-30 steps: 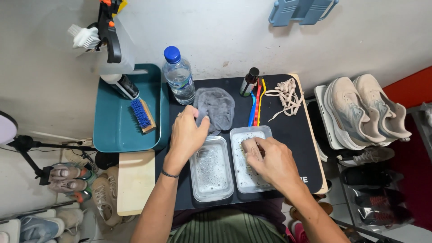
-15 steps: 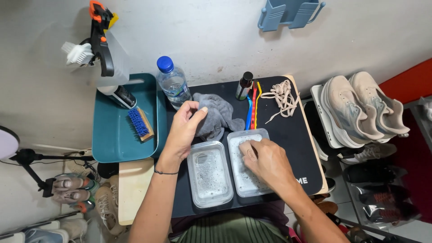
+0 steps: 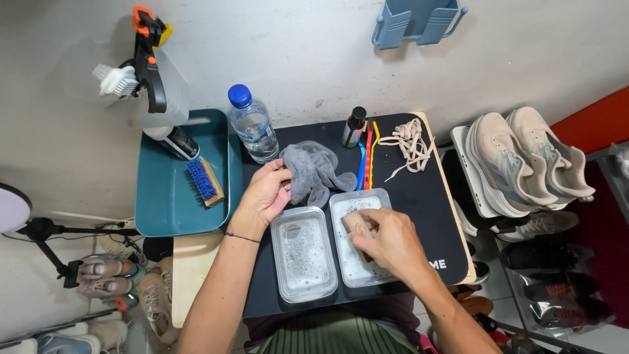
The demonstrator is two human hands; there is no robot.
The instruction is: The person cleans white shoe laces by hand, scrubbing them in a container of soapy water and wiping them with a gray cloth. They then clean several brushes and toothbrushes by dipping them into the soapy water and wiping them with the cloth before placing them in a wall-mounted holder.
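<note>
**Two hands at the trays on a black mat**

Surface: a black mat point(image 3: 419, 196) covers a small tabletop against a pale wall. All places below are taken from the mat.

Nearest, at the mat's near edge: two clear shallow trays side by side, long axes running near to far. Left tray point(image 3: 303, 254) holds foamy water. Right tray point(image 3: 357, 236) likewise; the right hand point(image 3: 386, 241) rests inside it, fingers curled together and pressed down on something pale. What lies under the fingers cannot be made out, nor whether they grip it.

Mid-mat: left hand point(image 3: 265, 195) pinches the near-left edge of a grey cloth point(image 3: 314, 172), thumb and fingers closed on the fabric. The cloth lies bunched, its length running far-left to near-right, one tail touching the right tray's far rim.

Far edge of mat: water bottle point(image 3: 252, 128) with blue cap, upright; a small dark bottle point(image 3: 354, 127); blue, red and yellow brushes point(image 3: 367, 154), handles pointing to the wall; a loose heap of pale laces point(image 3: 409, 141).

Left of the mat: teal tray point(image 3: 164, 203) holding a blue-bristled brush point(image 3: 204, 181) and a spray bottle point(image 3: 157, 78).

Right of the mat: a pair of beige shoes point(image 3: 524, 160) on a rack, toes to the wall. More shoes lie on the floor below, partly cut off.

On the wall beyond the mat: a blue holder point(image 3: 416, 23), top cropped.
</note>
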